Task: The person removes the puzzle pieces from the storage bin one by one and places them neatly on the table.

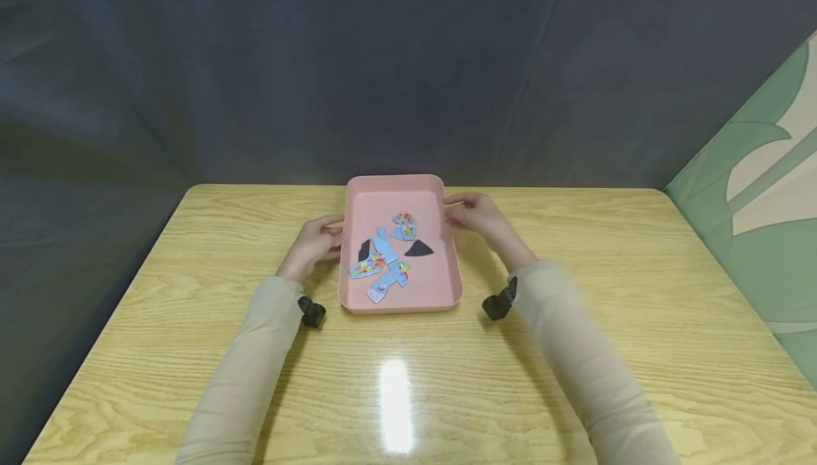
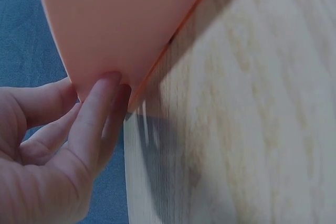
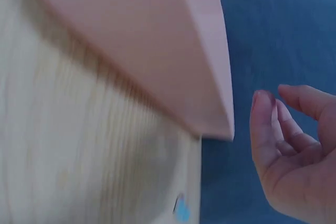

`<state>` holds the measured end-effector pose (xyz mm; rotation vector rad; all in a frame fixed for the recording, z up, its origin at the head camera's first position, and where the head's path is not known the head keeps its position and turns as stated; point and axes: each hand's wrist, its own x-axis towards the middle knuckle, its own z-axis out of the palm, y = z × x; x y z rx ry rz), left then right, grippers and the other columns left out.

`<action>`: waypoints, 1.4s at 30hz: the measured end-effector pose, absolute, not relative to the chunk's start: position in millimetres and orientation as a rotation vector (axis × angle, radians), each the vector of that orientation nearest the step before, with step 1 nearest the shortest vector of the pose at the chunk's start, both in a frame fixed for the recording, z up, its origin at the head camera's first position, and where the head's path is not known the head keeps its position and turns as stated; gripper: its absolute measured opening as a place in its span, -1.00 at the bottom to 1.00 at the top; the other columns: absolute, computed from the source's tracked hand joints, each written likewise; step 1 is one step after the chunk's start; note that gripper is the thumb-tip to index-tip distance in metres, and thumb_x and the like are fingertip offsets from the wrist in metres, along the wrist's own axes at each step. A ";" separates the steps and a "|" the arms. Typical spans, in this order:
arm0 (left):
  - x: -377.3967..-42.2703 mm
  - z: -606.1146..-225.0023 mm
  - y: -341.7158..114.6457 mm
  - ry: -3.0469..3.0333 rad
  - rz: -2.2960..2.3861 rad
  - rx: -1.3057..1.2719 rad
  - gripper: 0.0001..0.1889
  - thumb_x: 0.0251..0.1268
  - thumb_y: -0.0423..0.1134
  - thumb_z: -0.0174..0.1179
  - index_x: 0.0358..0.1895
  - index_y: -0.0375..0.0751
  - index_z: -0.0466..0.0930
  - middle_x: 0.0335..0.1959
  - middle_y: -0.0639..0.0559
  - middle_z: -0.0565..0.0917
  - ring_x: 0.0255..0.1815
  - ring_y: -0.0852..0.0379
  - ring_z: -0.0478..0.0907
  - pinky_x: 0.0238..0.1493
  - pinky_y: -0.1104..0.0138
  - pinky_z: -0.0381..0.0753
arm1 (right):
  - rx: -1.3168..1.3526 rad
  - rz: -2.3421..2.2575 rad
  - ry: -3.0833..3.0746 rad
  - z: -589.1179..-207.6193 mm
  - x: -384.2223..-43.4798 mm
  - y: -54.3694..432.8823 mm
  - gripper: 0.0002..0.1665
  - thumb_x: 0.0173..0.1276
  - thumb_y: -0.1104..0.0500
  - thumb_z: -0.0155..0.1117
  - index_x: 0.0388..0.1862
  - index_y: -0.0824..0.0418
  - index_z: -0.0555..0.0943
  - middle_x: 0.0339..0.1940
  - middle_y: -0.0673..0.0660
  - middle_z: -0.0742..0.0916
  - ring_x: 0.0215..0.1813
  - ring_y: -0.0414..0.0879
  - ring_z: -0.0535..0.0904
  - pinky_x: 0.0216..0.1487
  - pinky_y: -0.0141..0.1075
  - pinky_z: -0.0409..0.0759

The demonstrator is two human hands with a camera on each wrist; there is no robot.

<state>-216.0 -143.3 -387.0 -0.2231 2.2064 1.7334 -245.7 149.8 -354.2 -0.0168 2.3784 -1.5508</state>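
Note:
A pink rectangular tray [image 1: 434, 288] lies on the wooden table, near its far edge. In it are several flat cut-out pieces: light blue ones, some with a multicoloured pattern [image 1: 368, 266], and black ones, among them a fan-shaped piece [image 1: 418, 249]. My left hand [image 1: 317, 242] is at the tray's left side; in the left wrist view its fairly straight fingers [image 2: 89, 119] touch the outer wall. By the right side is my right hand [image 1: 479, 215], fingers loosely bent. The right wrist view shows that hand [image 3: 299, 156] apart from the tray's corner, holding nothing.
Pale wood tabletop [image 1: 255, 224] surrounds the tray. A dark cloth [image 1: 408, 68] hangs behind the far edge, and a green and beige patterned surface [image 1: 759, 188] stands at the right. Black wrist cameras [image 1: 311, 312] are worn on both sleeves. A small blue spot [image 3: 182, 211] shows by the table edge.

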 end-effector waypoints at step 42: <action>-219.6 -385.0 -143.4 2.218 1.690 -0.247 -0.46 0.43 -0.41 -0.09 0.46 -0.22 0.16 0.33 -0.31 0.40 0.25 -0.17 0.47 0.23 0.12 0.54 | -0.915 -0.839 2.478 -391.0 -207.7 65.0 -0.72 0.09 0.39 0.38 -0.16 0.28 0.66 -0.16 0.15 0.75 -0.05 -0.08 0.63 0.06 -0.37 0.59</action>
